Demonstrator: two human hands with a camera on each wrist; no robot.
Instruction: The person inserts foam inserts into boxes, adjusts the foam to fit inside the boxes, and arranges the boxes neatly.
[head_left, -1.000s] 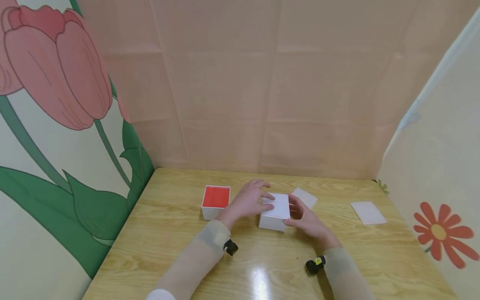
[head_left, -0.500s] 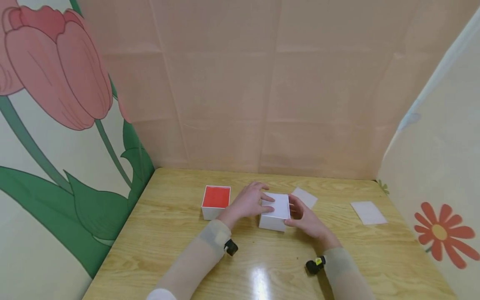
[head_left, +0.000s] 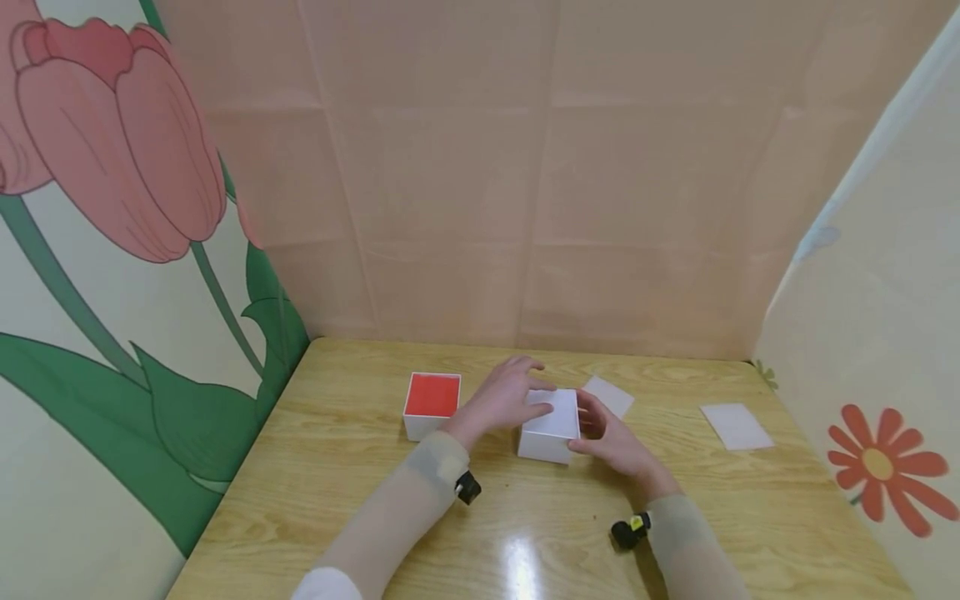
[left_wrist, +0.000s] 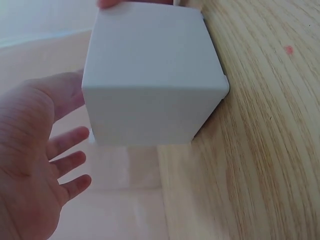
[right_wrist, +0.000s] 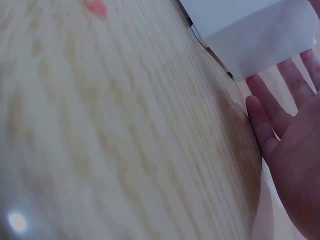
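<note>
A white box [head_left: 546, 447] with a flat white top stands on the wooden table in the head view. My left hand [head_left: 501, 402] is over its left side, thumb and fingers stretched over the top; in the left wrist view these fingers [left_wrist: 75, 160] are spread and slightly bent beside the box. Whether they touch the top is unclear. My right hand [head_left: 618, 443] holds the box's right side, thumb at the near corner and fingers towards the far corner. In the right wrist view, fingertips [right_wrist: 255, 82] meet the box's side.
Left of the white box stands a white-sided box with a red top [head_left: 432, 394]. One white paper square [head_left: 611, 395] lies behind my right hand, another [head_left: 737, 426] farther right. A pinkish cloth [head_left: 525, 183] hangs behind the table [head_left: 555, 533], with flowered panels at both sides.
My left hand has shifted slightly to the right over the top of the box. The right hand and the boxes stay where they were.
</note>
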